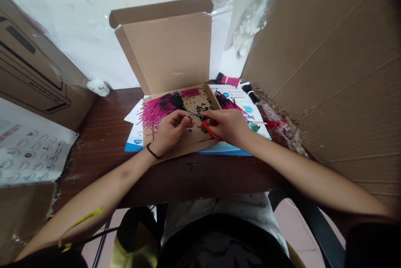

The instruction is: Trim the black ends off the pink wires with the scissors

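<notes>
Over the open cardboard box (175, 157), my right hand (227, 125) is closed around red-handled scissors (210, 129), their blades pointing left. My left hand (175, 128) pinches something at the blade tips, too small to make out. In the box, left of the hands, lie many magenta sticks with black ends (156, 109). Small black bits (202, 107) are scattered over its floor on the right. More black-tipped magenta sticks (224, 100) rest just outside the box's right wall.
The box's lid (175, 46) stands upright behind. Two bundles, one magenta and black (228, 79), one black (250, 93), lie at the back right. Large cardboard (338, 71) walls the right side; another carton (37, 63) stands left. Printed sheets (133, 136) lie under the box.
</notes>
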Tool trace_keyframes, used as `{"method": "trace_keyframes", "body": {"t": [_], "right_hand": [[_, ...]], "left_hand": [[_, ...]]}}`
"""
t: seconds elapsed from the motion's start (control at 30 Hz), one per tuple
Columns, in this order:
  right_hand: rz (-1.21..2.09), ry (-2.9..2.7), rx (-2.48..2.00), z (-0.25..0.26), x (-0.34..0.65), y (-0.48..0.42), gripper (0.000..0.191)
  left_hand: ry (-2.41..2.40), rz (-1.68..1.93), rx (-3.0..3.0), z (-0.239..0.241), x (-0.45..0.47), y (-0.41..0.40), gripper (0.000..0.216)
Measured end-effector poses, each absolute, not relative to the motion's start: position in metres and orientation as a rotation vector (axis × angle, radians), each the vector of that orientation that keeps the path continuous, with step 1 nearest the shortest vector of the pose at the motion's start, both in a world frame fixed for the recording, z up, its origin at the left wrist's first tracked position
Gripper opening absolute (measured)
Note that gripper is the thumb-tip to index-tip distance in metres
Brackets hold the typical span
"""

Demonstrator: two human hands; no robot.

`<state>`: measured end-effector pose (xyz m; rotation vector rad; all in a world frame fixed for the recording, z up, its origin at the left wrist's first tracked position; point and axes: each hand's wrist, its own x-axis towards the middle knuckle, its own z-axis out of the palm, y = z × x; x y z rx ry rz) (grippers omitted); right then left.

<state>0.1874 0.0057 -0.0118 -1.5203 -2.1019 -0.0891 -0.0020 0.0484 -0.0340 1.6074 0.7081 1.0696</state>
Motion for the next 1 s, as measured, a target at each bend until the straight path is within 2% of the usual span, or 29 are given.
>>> {"method": "trace_keyframes", "body": {"t": [0.37,0.77,1.0], "right_hand": [[-0.038,-2.145,-1.439,-0.0158,0.1864,0.0037,0.039],[-0.006,-2.1,-1.553,-0.0127,0.1857,0.0051,0.038],[-0.001,-2.108,-1.485,-0.0086,0.1876,0.0043,0.043]], "left_hand": [[0.737,1.094,1.598,-0.0382,-0.0023,0.0492,0.032],[0.747,1.067,1.519,-0.033,-0.0004,0.0448,0.028],[0.773,1.062,1.522,-0.0305,-0.0005,0.044,0.027]]}}
